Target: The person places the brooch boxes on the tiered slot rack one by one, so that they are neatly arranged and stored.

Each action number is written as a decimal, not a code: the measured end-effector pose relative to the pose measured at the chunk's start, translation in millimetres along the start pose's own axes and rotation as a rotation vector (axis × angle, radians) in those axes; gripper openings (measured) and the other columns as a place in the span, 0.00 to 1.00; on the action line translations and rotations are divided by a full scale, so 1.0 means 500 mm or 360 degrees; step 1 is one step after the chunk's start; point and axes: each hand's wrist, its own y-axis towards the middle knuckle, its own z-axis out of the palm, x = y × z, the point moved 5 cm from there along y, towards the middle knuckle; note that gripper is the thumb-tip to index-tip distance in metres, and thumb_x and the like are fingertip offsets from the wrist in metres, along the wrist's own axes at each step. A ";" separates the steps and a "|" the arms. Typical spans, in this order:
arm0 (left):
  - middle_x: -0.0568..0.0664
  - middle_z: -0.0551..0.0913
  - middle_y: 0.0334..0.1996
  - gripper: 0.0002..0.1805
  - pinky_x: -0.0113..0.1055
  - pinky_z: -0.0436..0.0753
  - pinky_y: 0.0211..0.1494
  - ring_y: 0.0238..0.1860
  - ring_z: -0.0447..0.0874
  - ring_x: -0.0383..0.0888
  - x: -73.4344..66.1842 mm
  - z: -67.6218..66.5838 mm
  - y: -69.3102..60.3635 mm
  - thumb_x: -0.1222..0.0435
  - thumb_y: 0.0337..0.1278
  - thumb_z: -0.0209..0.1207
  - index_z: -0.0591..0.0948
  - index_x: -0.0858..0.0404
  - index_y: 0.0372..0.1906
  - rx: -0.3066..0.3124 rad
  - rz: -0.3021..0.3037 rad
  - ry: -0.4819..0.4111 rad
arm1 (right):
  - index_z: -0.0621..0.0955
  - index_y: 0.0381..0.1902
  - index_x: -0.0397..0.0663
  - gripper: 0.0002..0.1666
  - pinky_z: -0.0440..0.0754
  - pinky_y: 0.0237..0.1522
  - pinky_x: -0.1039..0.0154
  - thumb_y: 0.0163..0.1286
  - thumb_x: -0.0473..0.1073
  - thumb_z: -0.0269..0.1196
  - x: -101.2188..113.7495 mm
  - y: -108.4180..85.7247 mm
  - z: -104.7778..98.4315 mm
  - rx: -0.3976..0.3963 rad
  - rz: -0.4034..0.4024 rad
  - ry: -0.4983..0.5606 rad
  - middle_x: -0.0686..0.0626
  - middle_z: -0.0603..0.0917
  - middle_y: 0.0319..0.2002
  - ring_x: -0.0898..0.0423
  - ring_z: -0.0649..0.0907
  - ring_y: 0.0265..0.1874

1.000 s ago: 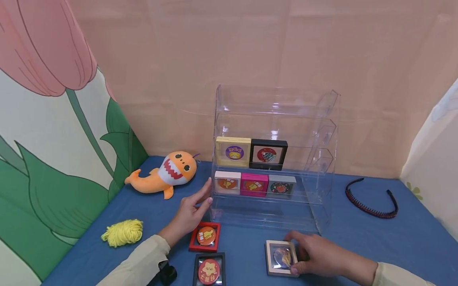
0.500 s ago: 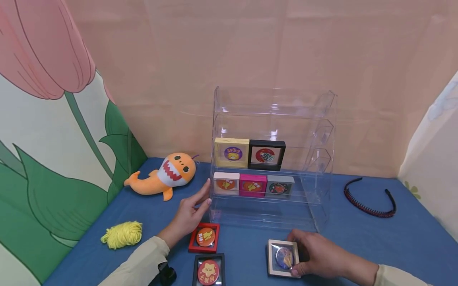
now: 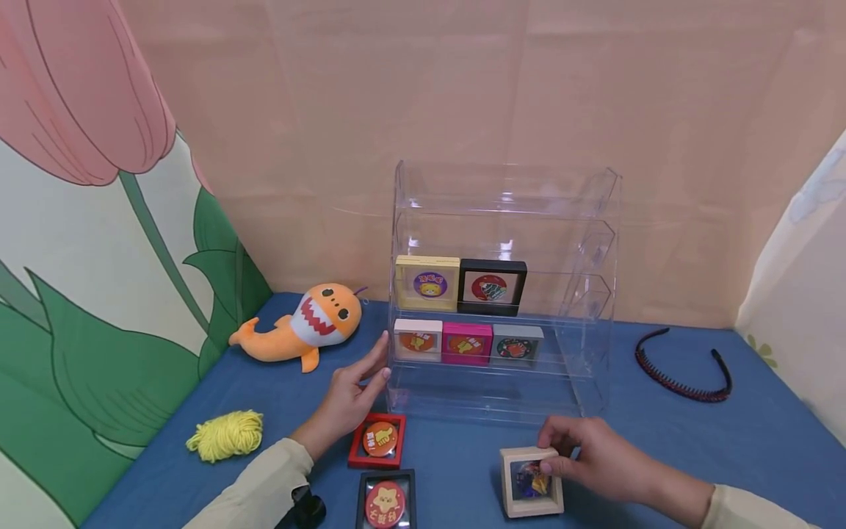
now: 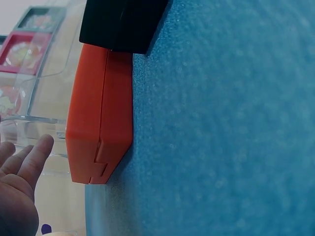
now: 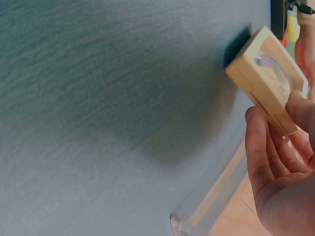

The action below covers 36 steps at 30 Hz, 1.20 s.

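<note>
My right hand (image 3: 595,455) pinches a cream-framed display case (image 3: 509,485) by its upper right corner, thumb on the front; a round badge shows inside. In the right wrist view that case (image 5: 261,81) is tilted above the blue cloth. My left hand (image 3: 350,393) touches the left side of a clear acrylic tiered rack (image 3: 489,408) with its fingers extended. On the rack's middle tier stand a pale yellow case (image 3: 403,286) and a black case (image 3: 492,306). White (image 3: 418,355), pink (image 3: 466,358) and grey (image 3: 538,345) cases line the tier below.
A red case (image 3: 357,452) and a dark case (image 3: 363,507) lie flat before the rack. An orange shark plush (image 3: 277,345) and a yellow yarn bundle (image 3: 228,435) are at the left. On the right lies a dark headband (image 3: 687,391).
My right hand has lifted the cream-framed case from the cloth, tilted it up and shifted it slightly right. My left hand stays against the rack's side.
</note>
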 end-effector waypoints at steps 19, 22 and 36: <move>0.51 0.64 0.67 0.36 0.38 0.81 0.46 0.61 0.71 0.50 0.066 0.009 -0.003 0.73 0.64 0.55 0.58 0.51 0.73 -0.0006 0.0024 -0.0039 | 0.80 0.38 0.55 0.09 0.81 0.24 0.66 0.61 0.47 0.66 -0.001 -0.039 -0.110 -0.0386 0.0221 -0.0325 0.58 0.83 0.32 0.63 0.81 0.29; 0.52 0.65 0.66 0.35 0.39 0.81 0.45 0.60 0.71 0.51 0.065 0.008 -0.003 0.74 0.64 0.55 0.59 0.53 0.73 -0.0014 0.0035 -0.0047 | 0.81 0.42 0.52 0.12 0.82 0.25 0.67 0.60 0.47 0.68 0.006 -0.043 -0.133 -0.0473 0.0219 -0.0463 0.58 0.84 0.34 0.65 0.81 0.30; 0.54 0.64 0.67 0.35 0.40 0.80 0.47 0.60 0.71 0.52 0.062 0.009 -0.002 0.72 0.64 0.55 0.59 0.55 0.73 -0.0010 0.0018 0.0014 | 0.86 0.42 0.47 0.24 0.75 0.22 0.78 0.44 0.28 0.74 0.052 -0.055 -0.217 -0.0912 -0.0238 -0.1055 0.52 0.85 0.36 0.68 0.79 0.23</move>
